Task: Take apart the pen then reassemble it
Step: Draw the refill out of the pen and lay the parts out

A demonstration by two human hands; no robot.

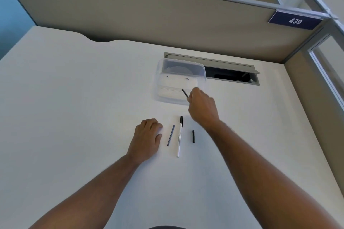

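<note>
A white pen barrel (179, 136) with a black tip lies on the desk, pointing away from me. Left of it lies a thin dark refill rod (170, 135). Right of it lies a short black cap piece (193, 136). My right hand (202, 108) is raised above the desk beyond these parts, its fingers pinched on a thin dark pen piece (185, 93) that sticks out over the clear box. My left hand (147, 137) rests on the desk left of the refill rod, fingers curled under, holding nothing that I can see.
A clear plastic box (162, 87) with white contents stands on the white desk (74, 98) beyond the pen parts. Behind it is an open cable hatch (230, 75). Beige partition walls (149, 15) close the desk at the back and right.
</note>
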